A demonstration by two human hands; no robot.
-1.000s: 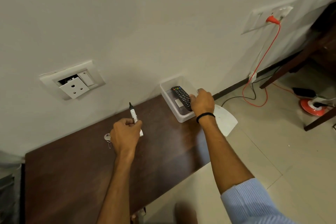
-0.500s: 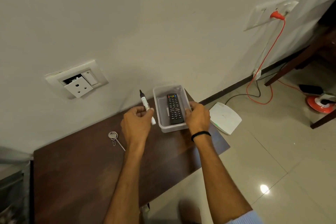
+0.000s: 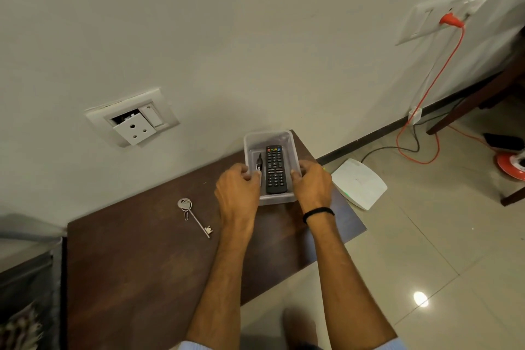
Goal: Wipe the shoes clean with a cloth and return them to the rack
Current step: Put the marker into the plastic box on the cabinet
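No shoes, cloth or rack appear in this view. A clear plastic box (image 3: 268, 138) stands on the dark wooden table (image 3: 136, 258) near the wall. Inside it lie a black remote (image 3: 275, 169) and a black marker (image 3: 258, 165). My left hand (image 3: 238, 193) grips the box's left rim, fingers curled over the edge. My right hand (image 3: 312, 185), with a black wristband, grips the right rim.
A key (image 3: 193, 216) with a ring lies on the table left of my hands. A broken wall socket (image 3: 133, 122) hangs loose above. On the floor to the right lie a white router (image 3: 359, 183), an orange cable (image 3: 420, 111) and a dark wooden furniture leg (image 3: 466, 105).
The marker went from my left hand into the box. My left hand moved right onto the box's left rim. The box slid toward the middle of the table, held by both hands.
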